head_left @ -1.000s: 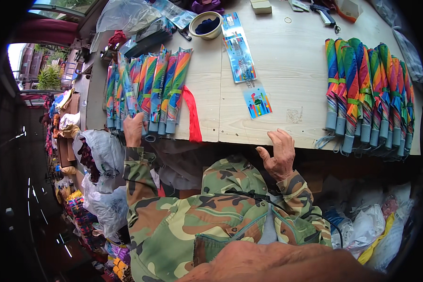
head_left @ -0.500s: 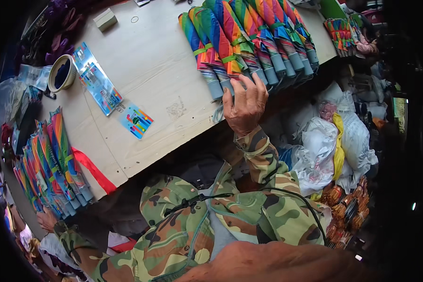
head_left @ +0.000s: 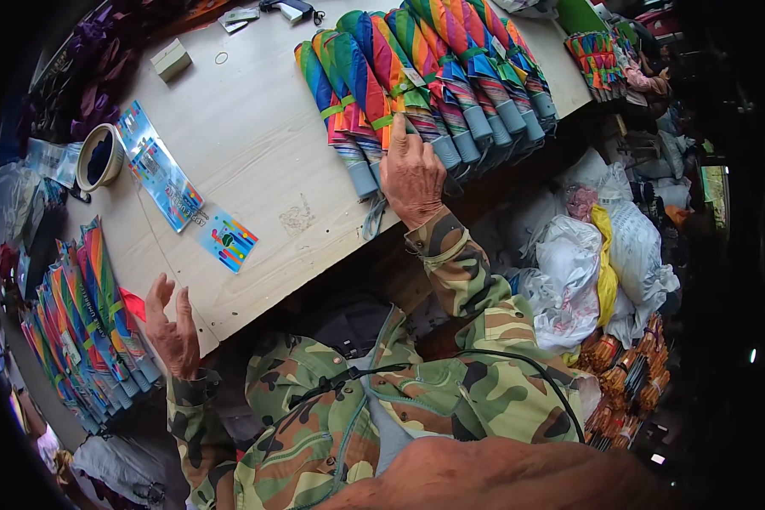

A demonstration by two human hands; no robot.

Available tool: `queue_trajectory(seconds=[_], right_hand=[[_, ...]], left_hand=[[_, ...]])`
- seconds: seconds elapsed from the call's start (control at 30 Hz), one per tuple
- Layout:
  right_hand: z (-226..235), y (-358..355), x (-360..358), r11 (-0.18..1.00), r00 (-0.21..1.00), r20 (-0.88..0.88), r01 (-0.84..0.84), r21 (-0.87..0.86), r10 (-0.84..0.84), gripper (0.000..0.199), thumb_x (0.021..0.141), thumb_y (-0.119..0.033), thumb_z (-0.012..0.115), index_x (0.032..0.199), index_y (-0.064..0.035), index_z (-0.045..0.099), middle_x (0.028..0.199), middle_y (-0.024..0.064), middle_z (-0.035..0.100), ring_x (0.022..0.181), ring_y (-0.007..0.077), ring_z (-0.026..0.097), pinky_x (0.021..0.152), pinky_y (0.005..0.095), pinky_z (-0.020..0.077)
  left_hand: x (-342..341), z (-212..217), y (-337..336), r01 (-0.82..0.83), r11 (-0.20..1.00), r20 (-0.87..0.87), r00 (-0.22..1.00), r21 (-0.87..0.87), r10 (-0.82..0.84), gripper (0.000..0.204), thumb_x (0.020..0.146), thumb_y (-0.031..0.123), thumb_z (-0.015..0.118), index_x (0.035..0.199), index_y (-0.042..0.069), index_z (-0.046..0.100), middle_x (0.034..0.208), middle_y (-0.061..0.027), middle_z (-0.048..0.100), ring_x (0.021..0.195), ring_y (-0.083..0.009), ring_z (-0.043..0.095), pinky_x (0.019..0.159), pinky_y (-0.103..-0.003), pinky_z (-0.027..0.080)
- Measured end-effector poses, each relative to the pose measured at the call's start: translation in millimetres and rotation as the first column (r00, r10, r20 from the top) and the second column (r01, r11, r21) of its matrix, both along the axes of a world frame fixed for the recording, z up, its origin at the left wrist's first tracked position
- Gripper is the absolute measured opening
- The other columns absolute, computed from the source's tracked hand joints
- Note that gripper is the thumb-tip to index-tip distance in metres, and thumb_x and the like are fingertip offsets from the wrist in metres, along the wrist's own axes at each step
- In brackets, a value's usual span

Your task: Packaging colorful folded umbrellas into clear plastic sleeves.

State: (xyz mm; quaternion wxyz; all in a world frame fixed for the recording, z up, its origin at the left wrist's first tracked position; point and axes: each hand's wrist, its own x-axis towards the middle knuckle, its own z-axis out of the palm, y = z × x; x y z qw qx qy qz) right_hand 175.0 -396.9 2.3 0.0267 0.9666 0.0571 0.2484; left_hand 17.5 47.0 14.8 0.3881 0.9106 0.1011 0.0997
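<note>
Rainbow-striped folded umbrellas [head_left: 361, 72] with grey handles and green straps lie side by side in a row at the table's far right. My right hand [head_left: 414, 174] is closed round the handle end of one near the left of this row, its index finger stretched along the fabric. The palm hides that handle. My left hand [head_left: 172, 327] hovers over the table's front edge, fingers apart, holding nothing. To its left lies a second pile of similar umbrellas [head_left: 89, 310], apart from the hand. Part of a red strip [head_left: 133, 303] shows behind my left fingers.
Printed blue plastic sleeves [head_left: 157, 166] and a blue card [head_left: 228, 240] lie on the pale table [head_left: 255, 153]. Left of them stands a round bowl [head_left: 102, 157] with dark contents. A small box [head_left: 171, 60] sits farther back. White plastic bags [head_left: 561, 263] fill the floor at right.
My left hand has left the lower-left umbrella pile and moved up and right, opening. My right hand has moved left and closed on an umbrella's handle end. The view has shifted slightly.
</note>
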Motion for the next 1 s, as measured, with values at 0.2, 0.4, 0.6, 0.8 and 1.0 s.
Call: queue_trajectory(seconds=[0.2,0.4,0.6,0.8,1.0], right_hand=[[9.0,-4.0,-2.4,0.919,0.998,-0.037,-0.023,0.394,0.041,0.077,0.085,-0.019,0.075,0.155,0.0037,0.051,0.107,0.0228,0.075,0.093,0.0393,0.076,0.079,0.0486,0.0627],[37.4,49.5,-74.0,0.205,0.962,-0.031,-0.027,0.978,0.272,0.076,0.094,-0.002,0.079,0.161,0.0065,0.045,0.115,0.0184,0.079,0.101,0.0171,0.076,0.088,0.0330,0.0624],[15.6,89.8,-128.0,0.094,0.825,-0.021,-0.039,0.995,0.564,0.063,0.099,-0.008,0.074,0.156,0.0072,0.051,0.133,0.0221,0.074,0.112,0.0238,0.078,0.093,0.0315,0.0611],[30.2,69.3,-73.5,-0.204,0.811,-0.047,0.202,0.958,0.583,0.059,0.106,-0.033,0.078,0.145,0.0068,0.058,0.128,0.0164,0.075,0.111,0.0216,0.076,0.094,0.0361,0.0615],[31.8,86.6,-20.9,-0.731,0.810,0.165,0.395,0.557,0.563,0.061,0.103,-0.029,0.079,0.148,-0.0002,0.051,0.101,0.0099,0.071,0.083,0.0222,0.074,0.078,0.0396,0.0628]], left_hand=[[37.0,10.0,-130.5,0.239,0.843,-0.059,0.951,-0.482,-0.303,0.045,0.107,0.016,0.074,0.145,-0.002,0.058,0.106,-0.0107,0.075,0.101,-0.0187,0.071,0.092,-0.034,0.056],[52.9,8.5,-195.2,0.135,0.358,-0.069,0.861,-0.924,-0.503,0.078,0.109,0.052,0.068,0.158,-0.003,0.043,0.124,-0.0122,0.070,0.115,-0.0172,0.063,0.100,-0.034,0.053],[51.1,13.1,-181.9,-0.023,0.320,-0.183,0.858,-0.947,-0.480,0.036,0.107,0.029,0.072,0.131,0.003,0.063,0.113,-0.0046,0.072,0.105,-0.0141,0.070,0.094,-0.032,0.056],[25.6,9.1,-151.0,-0.058,0.580,-0.380,0.807,-0.812,-0.452,0.033,0.102,0.022,0.077,0.126,0.001,0.066,0.104,-0.0097,0.077,0.084,-0.0163,0.074,0.078,-0.031,0.060],[-9.1,-11.9,-162.5,0.346,0.899,-0.245,0.878,-0.268,-0.411,0.040,0.096,0.023,0.086,0.122,0.003,0.062,0.090,-0.0082,0.073,0.069,-0.0171,0.067,0.064,-0.032,0.053]])
